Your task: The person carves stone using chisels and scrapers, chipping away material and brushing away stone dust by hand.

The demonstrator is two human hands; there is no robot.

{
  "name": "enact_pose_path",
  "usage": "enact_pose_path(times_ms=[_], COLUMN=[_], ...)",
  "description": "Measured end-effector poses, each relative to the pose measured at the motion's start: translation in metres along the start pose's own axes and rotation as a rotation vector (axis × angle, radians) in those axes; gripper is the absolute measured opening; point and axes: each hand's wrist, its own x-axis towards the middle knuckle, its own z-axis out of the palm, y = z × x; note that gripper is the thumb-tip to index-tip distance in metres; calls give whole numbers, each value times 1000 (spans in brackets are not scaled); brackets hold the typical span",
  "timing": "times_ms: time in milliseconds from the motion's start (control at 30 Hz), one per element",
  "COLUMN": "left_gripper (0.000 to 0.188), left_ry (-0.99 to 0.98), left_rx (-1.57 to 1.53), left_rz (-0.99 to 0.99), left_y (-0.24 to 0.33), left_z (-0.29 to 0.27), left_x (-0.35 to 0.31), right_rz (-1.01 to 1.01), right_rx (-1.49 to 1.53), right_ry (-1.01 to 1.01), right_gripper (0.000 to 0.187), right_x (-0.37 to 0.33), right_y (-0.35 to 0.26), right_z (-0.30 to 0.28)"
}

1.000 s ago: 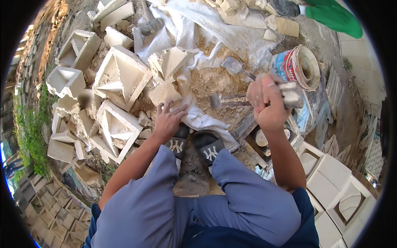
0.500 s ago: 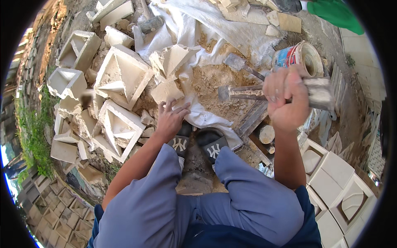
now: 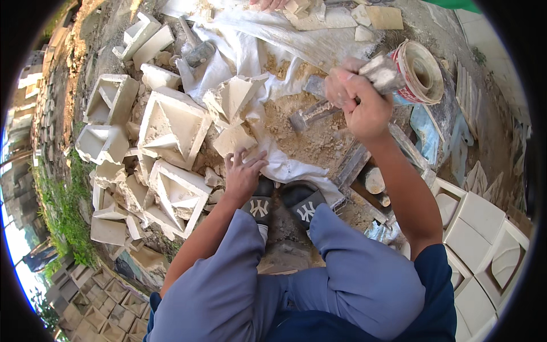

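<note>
"What's in the right hand (image 3: 364,101)?"

"A blocky tool (image 3: 379,74), fingers closed firmly around it, between one and two o'clock, overlapping a bucket (image 3: 436,82) in view."

"And the left hand (image 3: 244,175)?"

"Fingers spread open near a broken pale block (image 3: 235,141), at twelve o'clock from it; whether they touch, I cannot tell."

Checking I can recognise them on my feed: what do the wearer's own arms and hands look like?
The left hand and right hand wear no gloves; the left forearm and right forearm are bare. A plain dark navy right sleeve ends near the elbow; only a sliver of the left sleeve shows.
</note>
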Motion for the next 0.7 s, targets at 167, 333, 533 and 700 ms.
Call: enact_pose_path(times_ms=[167, 333, 533, 700], left_gripper=[32, 31, 29, 31], left_ry=[21, 20, 74, 50], left_rx=[50, 26, 47, 46], left_rz=[14, -5, -8, -12], left_y=[1, -3, 2, -3], left_z=[-4, 0, -2, -2], left_x=[-5, 0, -6, -8], right_rz=[60, 81, 98, 10], right_rx=[-109, -327, -212, -145], right_ry=[34, -128, -184, -106], right_gripper=[28, 28, 28, 29], right_x=[4, 25, 16, 25], right_y=[-43, -27, -3, -23], right_z=[44, 37, 31, 68])
